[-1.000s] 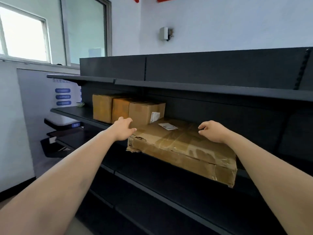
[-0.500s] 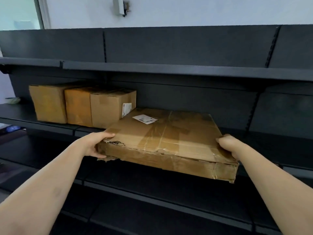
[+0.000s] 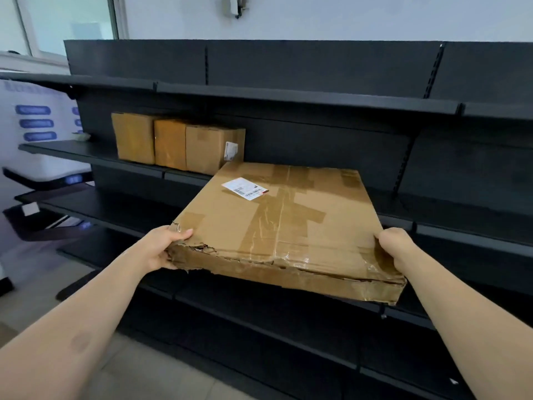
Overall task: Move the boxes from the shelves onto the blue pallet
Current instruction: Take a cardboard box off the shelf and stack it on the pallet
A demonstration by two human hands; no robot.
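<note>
My left hand (image 3: pixel 161 248) and right hand (image 3: pixel 396 246) grip the flat box (image 3: pixel 277 226) at its near corners, long axis spanning between them.

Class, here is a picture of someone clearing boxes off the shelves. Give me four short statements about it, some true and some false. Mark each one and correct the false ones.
1. The left hand and the right hand both grip the flat cardboard box. True.
2. The flat box's edges are all neat and whole. False: its near left corner is torn and crumpled.
3. Three smaller cardboard boxes stand side by side on a shelf. True.
4. A white label sits at the flat box's near right corner. False: the white label lies on the top, toward the far left.
</note>
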